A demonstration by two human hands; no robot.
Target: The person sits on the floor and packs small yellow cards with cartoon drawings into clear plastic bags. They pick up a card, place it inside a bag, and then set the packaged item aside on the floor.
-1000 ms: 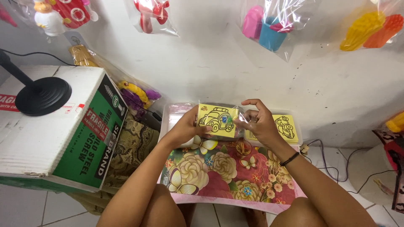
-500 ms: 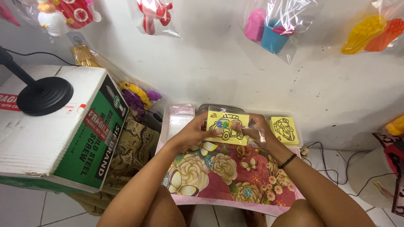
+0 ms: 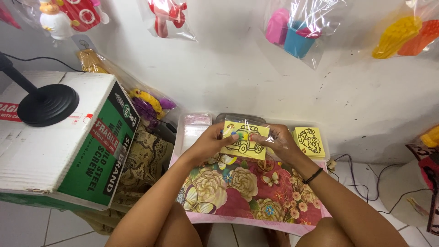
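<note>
Both hands are holding 1 yellow card with a car drawing (image 3: 243, 142) over the far edge of the flowery tray (image 3: 256, 201). Left hand (image 3: 208, 145) is pinching the card's left side, fingers closed on it. Right hand (image 3: 276, 144) is gripping the right side through a clear plastic bag (image 3: 270, 132). Its long side is running left to right between them. Another yellow card (image 3: 309, 142) is lying at the tray's far right corner, nearer the right hand.

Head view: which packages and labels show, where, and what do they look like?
Cardboard box: left, white top, green side, red label.
Clear bag: in both hands, over yellow car card.
Yellow card stack: right of hands.
Clear toy bags: hanging on wall.
</note>
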